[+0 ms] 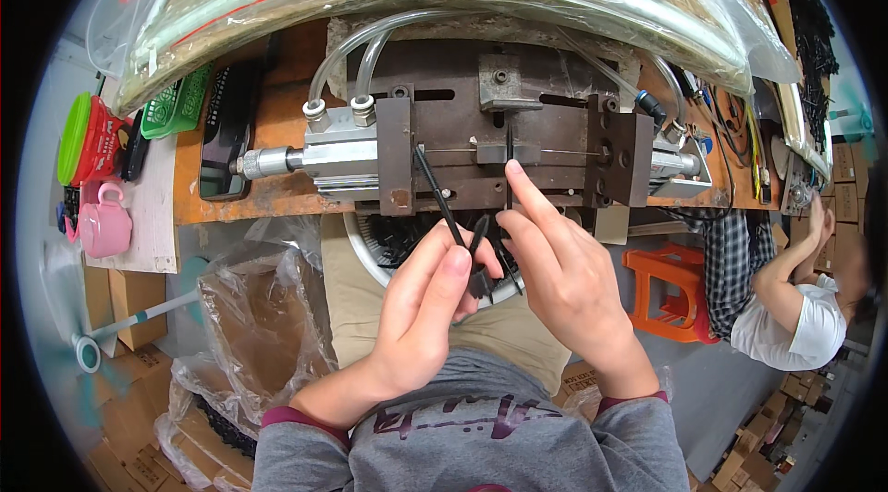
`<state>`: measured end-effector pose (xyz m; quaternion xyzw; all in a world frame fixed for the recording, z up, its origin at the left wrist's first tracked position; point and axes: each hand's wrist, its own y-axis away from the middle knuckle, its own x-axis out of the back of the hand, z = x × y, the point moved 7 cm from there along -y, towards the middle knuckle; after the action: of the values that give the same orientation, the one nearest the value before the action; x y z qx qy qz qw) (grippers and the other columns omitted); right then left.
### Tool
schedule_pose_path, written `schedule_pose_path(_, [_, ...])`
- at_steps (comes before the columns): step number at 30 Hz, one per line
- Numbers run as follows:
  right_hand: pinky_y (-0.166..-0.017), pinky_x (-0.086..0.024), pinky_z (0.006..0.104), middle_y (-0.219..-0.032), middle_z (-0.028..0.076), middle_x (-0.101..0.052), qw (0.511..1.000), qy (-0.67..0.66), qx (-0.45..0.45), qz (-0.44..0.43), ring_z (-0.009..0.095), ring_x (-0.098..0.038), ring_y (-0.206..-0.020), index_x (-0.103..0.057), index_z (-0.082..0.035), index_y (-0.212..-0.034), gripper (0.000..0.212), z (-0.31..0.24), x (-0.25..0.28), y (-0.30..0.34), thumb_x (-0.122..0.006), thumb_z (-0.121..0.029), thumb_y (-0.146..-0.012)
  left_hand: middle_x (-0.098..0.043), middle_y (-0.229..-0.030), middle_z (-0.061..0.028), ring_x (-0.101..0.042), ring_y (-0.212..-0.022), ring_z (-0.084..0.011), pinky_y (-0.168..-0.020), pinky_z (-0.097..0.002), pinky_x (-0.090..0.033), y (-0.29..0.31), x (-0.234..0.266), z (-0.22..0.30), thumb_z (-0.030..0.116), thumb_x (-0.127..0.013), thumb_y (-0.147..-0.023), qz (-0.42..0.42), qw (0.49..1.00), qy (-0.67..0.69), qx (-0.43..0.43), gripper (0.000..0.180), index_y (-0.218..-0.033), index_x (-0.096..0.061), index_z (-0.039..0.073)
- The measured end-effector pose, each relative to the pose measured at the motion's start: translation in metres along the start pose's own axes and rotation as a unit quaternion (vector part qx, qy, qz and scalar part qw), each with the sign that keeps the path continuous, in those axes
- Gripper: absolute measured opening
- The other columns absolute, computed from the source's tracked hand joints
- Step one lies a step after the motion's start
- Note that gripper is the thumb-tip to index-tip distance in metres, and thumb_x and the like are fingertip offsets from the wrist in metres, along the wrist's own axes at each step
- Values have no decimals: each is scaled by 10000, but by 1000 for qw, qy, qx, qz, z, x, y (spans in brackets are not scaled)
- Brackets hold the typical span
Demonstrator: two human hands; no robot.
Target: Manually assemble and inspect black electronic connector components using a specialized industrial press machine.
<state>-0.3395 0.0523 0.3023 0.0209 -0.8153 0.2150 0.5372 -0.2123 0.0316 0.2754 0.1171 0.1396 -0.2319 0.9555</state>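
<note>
My left hand (pixel 418 318) pinches a slim black plastic rod (pixel 435 189) between thumb and fingers; its upper end leans against the metal fixture (pixel 444 127). Another black piece (pixel 479 281), with a wider end, pokes out of the same grip. My right hand (pixel 578 284) has its index fingertip on a thin black rod (pixel 510 136) standing upright in the view, across the small block at the fixture's middle. The other right fingers are curled round that rod's lower part, and their exact hold is partly hidden. A thin wire (pixel 564 153) runs sideways across the fixture.
Pneumatic cylinders (pixel 342 159) with clear hoses flank the fixture. A white tub (pixel 363 252) of black parts sits below it. Left lie a green basket (pixel 178 104), a pink cup (pixel 104 224) and a dark tray (pixel 227 127). An orange stool (pixel 671 293) and a co-worker (pixel 795 316) are right.
</note>
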Motion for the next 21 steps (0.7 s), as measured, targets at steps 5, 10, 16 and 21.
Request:
schedule_pose_path(5, [-641, -537, 303, -1385, 219, -576, 997, 69, -2, -18, 179, -657, -692, -626, 17, -1049, 288, -7, 7, -16, -669, -52, -774, -586, -1006, -22, -467, -709, -45, -624, -192, -399, 3, 12, 4, 249, -389, -1086, -13, 998, -20, -54, 296, -1097, -582, 26])
schedule_pose_path(10, [-601, -537, 293, -1305, 144, -655, 996, 81, -19, -37, 176, -663, -662, -664, -9, -1040, 267, -7, 9, -20, -718, -22, -779, -523, -916, -50, -446, -683, -72, -589, -208, -366, 2, 14, 13, 339, -368, -1094, 24, 991, -100, -86, 368, -1028, -534, 18])
schedule_pose_path(16, [-594, -571, 319, -939, 132, -676, 969, -220, 65, 91, 213, -699, -725, -687, 31, -1011, 341, -25, 43, -11, -798, -12, -691, -485, -889, -122, -495, -787, -235, -747, -323, -433, 0, 7, 14, 107, -408, -1066, 2, 984, -153, -91, 224, -959, -524, -53])
schedule_pose_path(21, [-619, -575, 316, -920, 123, -667, 973, -191, 45, 123, 234, -690, -747, -705, 31, -964, 328, -22, 38, -6, -831, 20, -662, -470, -913, -104, -486, -785, -196, -721, -297, -423, 0, -1, 5, 141, -410, -1079, -58, 988, -133, -57, 240, -1016, -540, -50])
